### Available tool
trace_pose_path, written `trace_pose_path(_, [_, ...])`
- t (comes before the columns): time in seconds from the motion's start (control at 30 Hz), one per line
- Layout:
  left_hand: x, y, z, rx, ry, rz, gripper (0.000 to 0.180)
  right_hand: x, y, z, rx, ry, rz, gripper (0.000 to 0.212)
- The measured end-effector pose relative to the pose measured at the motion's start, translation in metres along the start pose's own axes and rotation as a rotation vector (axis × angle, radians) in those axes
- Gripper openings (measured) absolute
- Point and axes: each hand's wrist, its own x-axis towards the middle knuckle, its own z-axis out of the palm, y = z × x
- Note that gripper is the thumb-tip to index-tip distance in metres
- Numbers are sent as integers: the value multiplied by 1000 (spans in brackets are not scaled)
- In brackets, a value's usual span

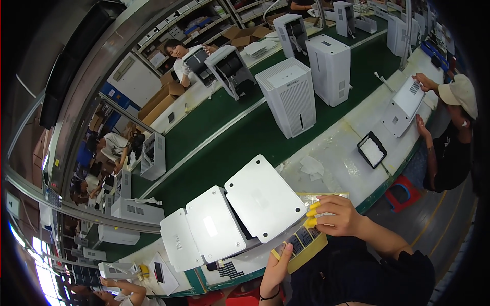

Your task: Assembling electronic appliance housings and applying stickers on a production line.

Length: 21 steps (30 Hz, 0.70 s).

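Observation:
A yellow-backed sheet of dark stickers (309, 247) is pinched in my left hand (278, 268), its thumb lying over the near end. My right hand (337, 217) wears yellow finger cots (312, 214). Its fingers are curled together beside the corner of a white panel (263, 196), above the sheet; what they hold, if anything, is hidden. Black round spots sit at this panel's corners. Left of it lie a second white panel (215, 222) and a third (179, 239), side by side. Part of another yellow-edged sheet (344, 195) shows behind my right hand.
Tall white appliances (287, 97) stand on the green conveyor (204, 153) ahead. A black tray (372, 150) with white pieces lies on the bench to the right. Several small dark pieces (230, 270) lie near the bench edge. A co-worker (451, 132) handles a white unit at the right.

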Motion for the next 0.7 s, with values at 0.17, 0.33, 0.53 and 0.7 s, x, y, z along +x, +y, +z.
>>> trace_pose_path(0.17, [-6, -2, -12, -6, 93, 50, 30, 15, -5, -13, 411, -40, 89, 19])
trace_pose_path(0.33, [-8, -8, -34, 196, -140, 37, 28, 75, 24, -3, 675, -59, 98, 21])
trace_pose_path(0.53, [4, -1, -21, 504, -271, 110, 30, 110, 53, 53, 448, -369, 113, 22])
trace_pose_path(0.7, [5, -20, -22, 455, -241, 108, 30, 118, 57, 66, 490, -540, 312, 35])
